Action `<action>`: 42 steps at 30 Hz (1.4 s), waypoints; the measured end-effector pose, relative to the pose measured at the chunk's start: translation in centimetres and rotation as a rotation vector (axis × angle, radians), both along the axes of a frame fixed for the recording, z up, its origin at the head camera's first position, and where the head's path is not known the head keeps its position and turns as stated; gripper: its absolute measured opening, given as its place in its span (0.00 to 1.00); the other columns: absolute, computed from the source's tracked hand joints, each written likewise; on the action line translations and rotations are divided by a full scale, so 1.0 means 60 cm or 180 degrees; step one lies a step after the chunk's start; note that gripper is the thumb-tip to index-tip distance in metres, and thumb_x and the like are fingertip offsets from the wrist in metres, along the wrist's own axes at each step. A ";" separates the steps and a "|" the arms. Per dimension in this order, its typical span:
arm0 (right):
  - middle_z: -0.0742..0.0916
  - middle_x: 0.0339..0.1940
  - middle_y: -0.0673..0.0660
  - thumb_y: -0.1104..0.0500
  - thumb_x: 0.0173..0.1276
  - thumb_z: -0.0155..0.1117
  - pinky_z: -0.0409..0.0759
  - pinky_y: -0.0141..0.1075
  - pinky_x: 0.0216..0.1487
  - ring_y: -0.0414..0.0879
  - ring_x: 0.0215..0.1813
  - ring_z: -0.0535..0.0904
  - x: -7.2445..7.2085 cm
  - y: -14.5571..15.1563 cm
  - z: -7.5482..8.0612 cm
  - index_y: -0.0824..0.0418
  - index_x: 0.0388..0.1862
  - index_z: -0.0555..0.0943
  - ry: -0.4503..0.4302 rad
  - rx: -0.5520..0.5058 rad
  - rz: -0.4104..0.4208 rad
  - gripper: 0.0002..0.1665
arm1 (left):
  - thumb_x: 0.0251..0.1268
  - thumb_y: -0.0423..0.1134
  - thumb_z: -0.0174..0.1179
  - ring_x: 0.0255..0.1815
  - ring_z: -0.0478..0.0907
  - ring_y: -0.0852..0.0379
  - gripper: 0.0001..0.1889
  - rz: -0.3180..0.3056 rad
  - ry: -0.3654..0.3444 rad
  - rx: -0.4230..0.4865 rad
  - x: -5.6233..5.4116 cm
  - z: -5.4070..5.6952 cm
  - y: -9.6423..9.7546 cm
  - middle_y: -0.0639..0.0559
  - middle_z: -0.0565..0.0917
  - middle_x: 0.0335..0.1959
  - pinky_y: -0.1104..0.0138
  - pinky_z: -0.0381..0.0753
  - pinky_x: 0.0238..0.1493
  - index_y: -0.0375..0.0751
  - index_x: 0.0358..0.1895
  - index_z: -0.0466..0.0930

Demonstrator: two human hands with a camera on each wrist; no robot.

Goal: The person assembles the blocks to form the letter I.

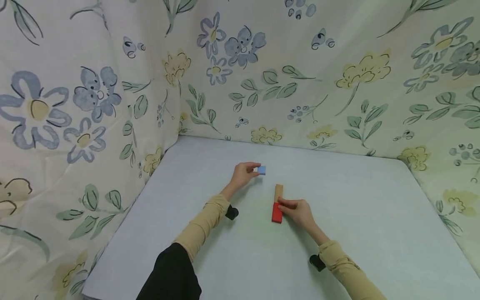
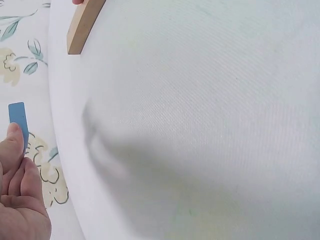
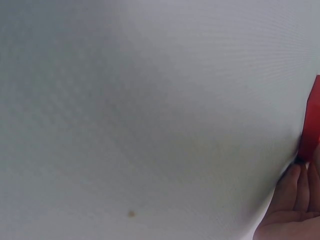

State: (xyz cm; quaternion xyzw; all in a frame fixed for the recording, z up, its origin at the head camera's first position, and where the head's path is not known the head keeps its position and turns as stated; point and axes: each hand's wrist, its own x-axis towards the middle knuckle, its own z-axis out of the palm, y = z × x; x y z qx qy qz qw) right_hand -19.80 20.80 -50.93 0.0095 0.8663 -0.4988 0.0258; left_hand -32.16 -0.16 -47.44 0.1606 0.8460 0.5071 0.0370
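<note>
Between thumb and fingers my left hand [image 1: 242, 175] pinches a small blue block [image 1: 262, 170] over the far part of the table. The left wrist view shows the blue block [image 2: 19, 117] sticking up past the thumb tip. My right hand [image 1: 300, 211] grips a red block [image 1: 277, 213] from its right side, thumb and fingers at its upper end. A plain wooden block [image 1: 278, 192] lies end to end with the red one, pointing away from me. In the right wrist view the red block [image 3: 312, 120] shows only partly at the right edge.
A white cloth covers the table [image 1: 356, 200]. Behind it and along the left hangs a curtain [image 1: 285, 62] with printed flowers and leaves. Black wrist devices [image 1: 232, 213] sit at both wrists.
</note>
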 end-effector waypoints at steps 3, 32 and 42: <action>0.85 0.51 0.59 0.62 0.60 0.69 0.75 0.47 0.61 0.54 0.60 0.78 0.000 0.000 0.001 0.62 0.52 0.83 0.0014 0.0025 0.0001 0.19 | 0.61 0.31 0.62 0.62 0.76 0.51 0.18 -0.0050 0.0025 0.0013 0.001 0.004 0.009 0.45 0.80 0.58 0.64 0.75 0.61 0.37 0.56 0.79; 0.86 0.51 0.57 0.60 0.60 0.69 0.76 0.47 0.60 0.53 0.59 0.79 -0.002 0.002 -0.007 0.59 0.52 0.83 0.0024 0.0102 -0.0014 0.19 | 0.62 0.31 0.61 0.60 0.77 0.51 0.18 -0.0084 0.0246 -0.0026 -0.015 0.028 0.071 0.46 0.81 0.57 0.63 0.77 0.59 0.41 0.55 0.81; 0.85 0.52 0.57 0.59 0.60 0.69 0.76 0.46 0.60 0.52 0.59 0.79 -0.003 0.003 -0.009 0.59 0.52 0.83 0.0019 0.0083 -0.0013 0.19 | 0.60 0.29 0.62 0.59 0.78 0.51 0.17 -0.0074 0.0248 0.0010 -0.023 0.018 0.090 0.45 0.82 0.56 0.62 0.78 0.57 0.39 0.54 0.81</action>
